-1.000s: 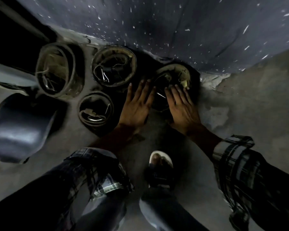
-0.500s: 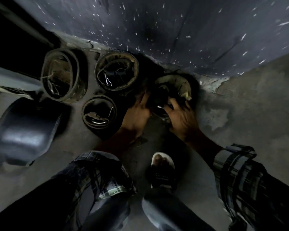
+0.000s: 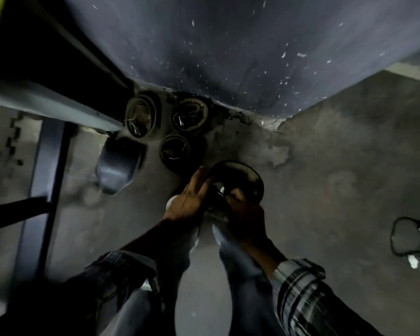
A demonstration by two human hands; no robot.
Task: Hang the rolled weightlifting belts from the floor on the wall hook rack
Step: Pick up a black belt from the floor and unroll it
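- Nearest thing: both hands are on one rolled belt (image 3: 238,177), held up off the floor (image 3: 337,178) right in front of the body. The coil's open face points up at the camera, so its axis runs roughly vertical.
- Left hand (image 3: 187,202) lies along the coil's left side, fingers mostly straight — more steadying than gripping, I'd say.
- Right hand (image 3: 246,214) is curled shut on the near edge by the buckle, so it looks like the one carrying.
- Further out, three more rolled belts stay on the floor: small coil (image 3: 174,149), then coil by the wall (image 3: 189,115) and left coil (image 3: 140,118). A dark unrolled belt (image 3: 117,166) lies left of them.
- No hook rack in view — the lift has to go up and out of frame.
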